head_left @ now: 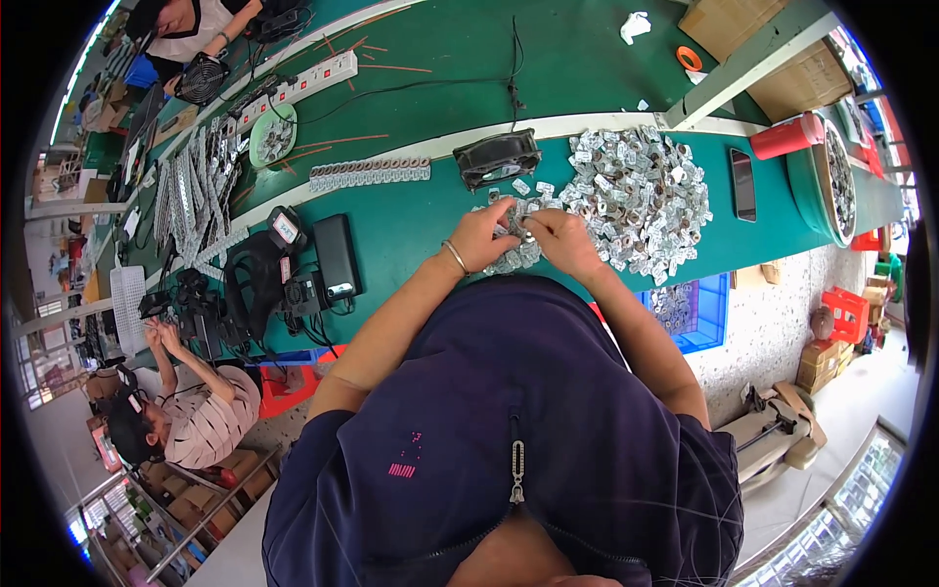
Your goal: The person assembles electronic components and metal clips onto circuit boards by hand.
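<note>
My left hand (pixel 478 238), with a bangle on its wrist, is curled at a small heap of clear-and-silver parts (pixel 524 256) close to my body. Its thumb and forefinger bend toward each other; whatever they grip is too small to name. Close beside it, my right hand (pixel 569 244) has its fingers pinched together over the same heap, and what is in that pinch is hidden. A large pile of the same small parts (pixel 641 201) spreads just right of my hands. Behind them stands a black square fan (pixel 497 159).
A strip of joined parts (pixel 370 173) lies left of the fan. A black phone (pixel 743 186) and a green tub (pixel 804 196) are at the right. A blue crate (pixel 722 313) sits below the table edge. Two people work at the left, near black devices (pixel 259 279) and metal strips (pixel 196 191).
</note>
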Demonstrator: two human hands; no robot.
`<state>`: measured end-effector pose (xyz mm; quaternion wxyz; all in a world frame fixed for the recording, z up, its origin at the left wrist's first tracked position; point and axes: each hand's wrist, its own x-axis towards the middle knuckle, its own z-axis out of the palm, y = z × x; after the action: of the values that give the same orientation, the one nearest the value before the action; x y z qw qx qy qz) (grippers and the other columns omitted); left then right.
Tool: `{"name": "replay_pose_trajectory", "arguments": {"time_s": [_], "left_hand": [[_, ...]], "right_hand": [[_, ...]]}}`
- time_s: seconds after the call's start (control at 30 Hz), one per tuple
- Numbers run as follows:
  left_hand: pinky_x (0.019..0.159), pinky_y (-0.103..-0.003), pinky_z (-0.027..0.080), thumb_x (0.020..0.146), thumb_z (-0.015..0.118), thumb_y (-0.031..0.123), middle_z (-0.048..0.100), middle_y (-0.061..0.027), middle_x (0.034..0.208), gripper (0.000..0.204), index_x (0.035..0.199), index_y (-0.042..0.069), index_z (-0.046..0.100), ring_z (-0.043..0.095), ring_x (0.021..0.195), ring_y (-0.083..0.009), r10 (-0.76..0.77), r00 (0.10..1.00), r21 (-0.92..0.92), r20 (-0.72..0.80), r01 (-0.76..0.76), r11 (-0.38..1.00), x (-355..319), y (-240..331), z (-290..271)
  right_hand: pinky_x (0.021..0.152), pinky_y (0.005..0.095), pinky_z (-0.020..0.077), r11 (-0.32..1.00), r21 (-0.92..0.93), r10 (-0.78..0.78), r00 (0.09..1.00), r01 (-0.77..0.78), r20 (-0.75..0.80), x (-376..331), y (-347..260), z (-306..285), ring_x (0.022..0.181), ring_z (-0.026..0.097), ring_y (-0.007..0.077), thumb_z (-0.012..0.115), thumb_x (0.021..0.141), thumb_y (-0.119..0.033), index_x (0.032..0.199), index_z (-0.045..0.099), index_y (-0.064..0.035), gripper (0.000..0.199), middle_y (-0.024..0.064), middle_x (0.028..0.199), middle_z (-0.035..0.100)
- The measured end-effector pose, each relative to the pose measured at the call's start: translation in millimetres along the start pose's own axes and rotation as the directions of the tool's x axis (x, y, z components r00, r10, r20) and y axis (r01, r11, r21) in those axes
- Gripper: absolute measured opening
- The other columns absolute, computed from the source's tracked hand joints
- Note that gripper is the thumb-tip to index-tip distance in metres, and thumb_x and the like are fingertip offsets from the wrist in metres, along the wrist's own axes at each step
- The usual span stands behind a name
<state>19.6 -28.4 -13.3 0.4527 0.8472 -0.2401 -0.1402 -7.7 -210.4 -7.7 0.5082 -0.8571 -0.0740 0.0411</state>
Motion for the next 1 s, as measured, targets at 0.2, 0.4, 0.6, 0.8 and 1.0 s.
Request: {"name": "replay_pose_trajectory", "arguments": {"time_s": [0.2, 0.4, 0.6, 0.8, 1.0], "left_hand": [[0.079, -0.033, 0.048, 0.065, 0.074, 0.016, 0.062, -0.0148, 0.103, 0.064, 0.122, 0.006, 0.047, 0.061, 0.09, -0.0298, 0.1, 0.982, 0.002, 0.16, -0.102, 0.995, -1.1, 6.7, -8.4], [0.067, -0.027, 0.05, 0.069, 0.073, 0.014, 0.063, -0.0071, 0.093, 0.062, 0.124, 0.005, 0.046, 0.061, 0.074, -0.0141, -0.244, 0.861, -0.218, 0.446, 0.369, 0.903, -4.4, 25.7, -25.7], [0.051, -0.022, 0.045, 0.079, 0.064, 0.013, 0.061, -0.0024, 0.081, 0.032, 0.109, 0.001, 0.057, 0.054, 0.059, -0.0055, -0.03, 0.967, -0.174, 0.255, 0.076, 0.982, -3.1, -11.4, -25.4], [0.055, -0.022, 0.045, 0.089, 0.054, 0.014, 0.059, -0.0007, 0.07, 0.014, 0.089, 0.001, 0.061, 0.055, 0.062, -0.0062, -0.151, 0.861, -0.38, 0.485, 0.363, 0.851, -6.7, -9.5, -39.2], [0.057, -0.022, 0.045, 0.09, 0.052, 0.015, 0.06, -0.0013, 0.072, 0.016, 0.091, 0.001, 0.061, 0.056, 0.062, -0.007, 0.0, 0.895, -0.56, 0.445, 0.278, 0.78, -9.9, -5.5, -45.0]], "right_hand": [[0.061, 0.0376, 0.0451, 0.996, 0.018, -0.089, 0.971, 0.088, 0.221, 2.9, -13.1, 5.8, 0.065, 0.057, 0.0306, 0.056, 0.081, -0.016, 0.075, 0.059, -0.0007, 0.016, 0.0164, 0.072, 0.059], [0.061, 0.0358, 0.0459, 0.996, 0.02, -0.085, 0.929, 0.083, 0.361, 5.7, -22.2, 2.3, 0.064, 0.058, 0.0279, 0.058, 0.081, -0.018, 0.073, 0.06, -0.0003, 0.019, 0.0152, 0.072, 0.06], [0.054, 0.0321, 0.0415, 0.993, 0.077, 0.065, 0.948, -0.093, 0.31, 15.0, -18.6, -2.0, 0.055, 0.048, 0.0169, 0.058, 0.081, -0.018, 0.069, 0.057, 0.0004, 0.022, 0.0109, 0.06, 0.053], [0.048, 0.0282, 0.0344, 0.968, 0.193, 0.085, 0.929, -0.163, 0.36, 18.0, -18.1, -5.5, 0.051, 0.037, 0.0098, 0.056, 0.083, -0.018, 0.065, 0.053, 0.0003, 0.026, 0.003, 0.055, 0.045], [0.046, 0.0226, 0.0299, 0.828, 0.413, 0.143, 0.854, -0.38, 0.499, 19.0, -23.9, -6.2, 0.05, 0.036, 0.006, 0.054, 0.087, -0.019, 0.065, 0.052, -0.004, 0.027, -0.0031, 0.056, 0.043]]}}
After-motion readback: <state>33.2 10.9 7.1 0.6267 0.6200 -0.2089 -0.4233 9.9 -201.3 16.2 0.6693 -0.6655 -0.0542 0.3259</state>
